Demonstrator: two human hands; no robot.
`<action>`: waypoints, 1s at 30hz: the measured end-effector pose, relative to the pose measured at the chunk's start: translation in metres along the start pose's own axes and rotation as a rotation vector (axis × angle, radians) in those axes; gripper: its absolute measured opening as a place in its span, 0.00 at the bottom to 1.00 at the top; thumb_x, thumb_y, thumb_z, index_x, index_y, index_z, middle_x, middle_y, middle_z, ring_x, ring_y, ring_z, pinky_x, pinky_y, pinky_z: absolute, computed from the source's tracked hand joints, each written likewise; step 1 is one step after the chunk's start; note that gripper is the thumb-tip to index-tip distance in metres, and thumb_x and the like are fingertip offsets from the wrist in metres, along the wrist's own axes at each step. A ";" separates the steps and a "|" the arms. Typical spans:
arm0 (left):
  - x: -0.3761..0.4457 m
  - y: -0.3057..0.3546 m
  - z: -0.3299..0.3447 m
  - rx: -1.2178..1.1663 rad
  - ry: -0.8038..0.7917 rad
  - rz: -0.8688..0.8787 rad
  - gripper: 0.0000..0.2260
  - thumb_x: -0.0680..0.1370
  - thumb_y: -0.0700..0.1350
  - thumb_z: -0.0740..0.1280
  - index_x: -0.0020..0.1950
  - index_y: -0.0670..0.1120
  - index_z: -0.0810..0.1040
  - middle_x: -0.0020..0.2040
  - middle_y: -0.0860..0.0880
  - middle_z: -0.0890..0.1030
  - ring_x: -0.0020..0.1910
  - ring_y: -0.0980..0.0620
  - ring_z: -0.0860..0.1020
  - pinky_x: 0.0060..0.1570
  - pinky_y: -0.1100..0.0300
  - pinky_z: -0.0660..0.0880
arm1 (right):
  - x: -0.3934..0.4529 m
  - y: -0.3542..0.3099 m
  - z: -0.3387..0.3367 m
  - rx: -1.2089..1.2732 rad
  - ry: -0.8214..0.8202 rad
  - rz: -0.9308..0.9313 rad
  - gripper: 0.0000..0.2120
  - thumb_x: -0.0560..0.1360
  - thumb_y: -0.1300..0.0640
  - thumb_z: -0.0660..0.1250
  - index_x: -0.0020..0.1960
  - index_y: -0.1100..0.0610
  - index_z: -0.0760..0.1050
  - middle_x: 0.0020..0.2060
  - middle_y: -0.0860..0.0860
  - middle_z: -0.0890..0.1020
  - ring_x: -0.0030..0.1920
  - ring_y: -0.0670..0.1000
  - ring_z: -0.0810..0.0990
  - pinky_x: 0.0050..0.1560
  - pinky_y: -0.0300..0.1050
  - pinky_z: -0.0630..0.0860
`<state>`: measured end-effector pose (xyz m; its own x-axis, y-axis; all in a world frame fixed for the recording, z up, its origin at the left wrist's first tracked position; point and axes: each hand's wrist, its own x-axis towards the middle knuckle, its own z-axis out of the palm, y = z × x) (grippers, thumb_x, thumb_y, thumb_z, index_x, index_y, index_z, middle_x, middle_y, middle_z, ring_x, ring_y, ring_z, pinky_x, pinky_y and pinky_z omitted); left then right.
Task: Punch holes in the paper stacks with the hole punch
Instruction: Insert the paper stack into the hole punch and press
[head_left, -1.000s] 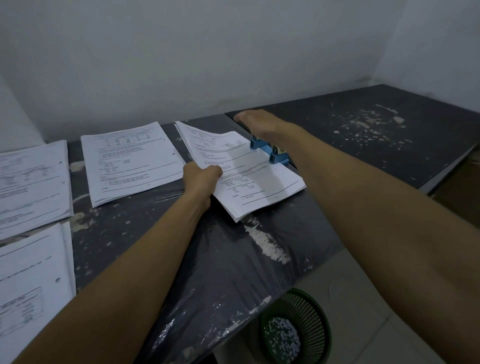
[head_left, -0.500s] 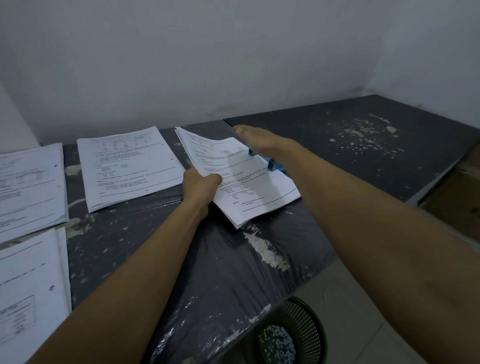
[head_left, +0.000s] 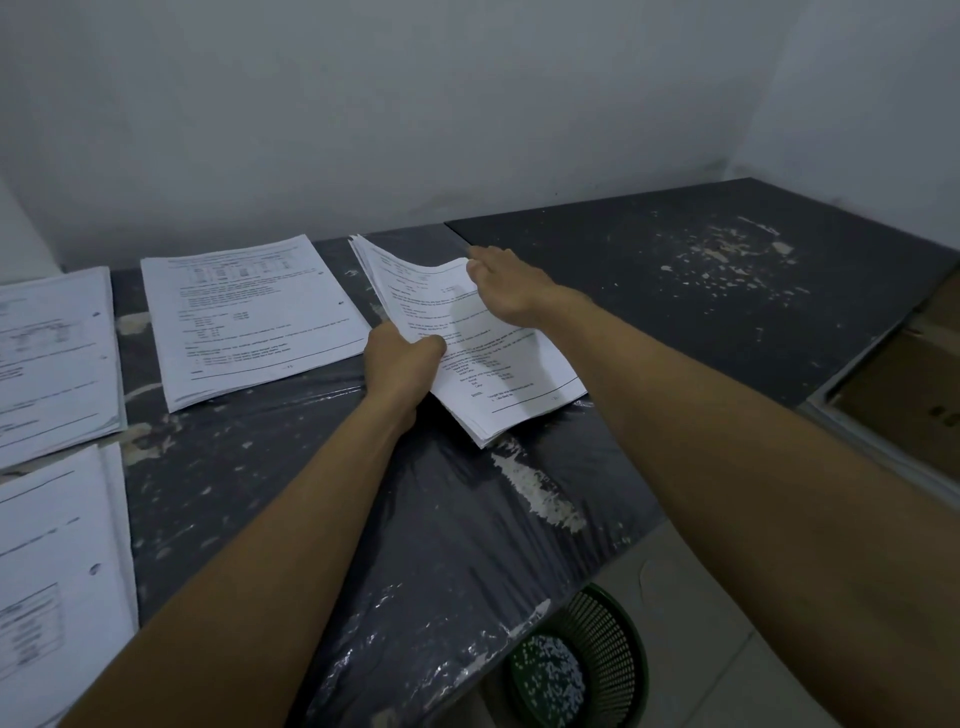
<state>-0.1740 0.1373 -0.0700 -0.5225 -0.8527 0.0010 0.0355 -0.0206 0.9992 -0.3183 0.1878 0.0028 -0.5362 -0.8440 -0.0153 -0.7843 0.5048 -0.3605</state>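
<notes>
A stack of printed paper lies at an angle in the middle of the dark table, its top left corner lifted a little. My left hand grips the stack's left edge, thumb on top. My right hand lies palm down over the stack's right edge with its fingers stretched out. The hole punch is hidden beneath that hand; no blue part of it shows.
Three more paper stacks lie to the left: one beside the held stack, one at the far left, one near the front left with punched holes. A green basket holding white paper dots stands on the floor. A cardboard box sits at the right.
The blue hole punch showed under my right hand a second ago and is now fully covered by it. My left hand keeps its grip on the stack.
</notes>
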 end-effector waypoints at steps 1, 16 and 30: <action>0.000 0.000 0.000 -0.003 -0.001 0.001 0.16 0.72 0.34 0.67 0.44 0.58 0.79 0.43 0.62 0.82 0.45 0.57 0.82 0.37 0.63 0.78 | 0.000 0.000 0.000 -0.004 0.000 -0.002 0.24 0.85 0.50 0.43 0.80 0.54 0.55 0.79 0.52 0.58 0.79 0.57 0.53 0.76 0.60 0.55; 0.002 -0.006 -0.002 -0.003 -0.001 0.017 0.15 0.72 0.34 0.68 0.45 0.56 0.80 0.43 0.61 0.83 0.46 0.54 0.84 0.42 0.57 0.82 | -0.004 0.007 0.041 -0.403 0.059 -0.014 0.26 0.83 0.52 0.52 0.79 0.53 0.52 0.80 0.57 0.49 0.79 0.60 0.45 0.75 0.65 0.54; 0.002 -0.007 -0.004 0.025 0.007 0.038 0.14 0.73 0.35 0.67 0.50 0.54 0.81 0.46 0.59 0.83 0.47 0.54 0.83 0.43 0.57 0.82 | 0.002 0.007 0.034 -0.344 -0.002 -0.008 0.27 0.83 0.48 0.51 0.80 0.50 0.49 0.81 0.53 0.41 0.79 0.54 0.36 0.76 0.61 0.46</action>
<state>-0.1719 0.1339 -0.0776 -0.5155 -0.8560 0.0383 0.0336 0.0245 0.9991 -0.3142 0.1834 -0.0314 -0.5295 -0.8481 -0.0155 -0.8478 0.5298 -0.0253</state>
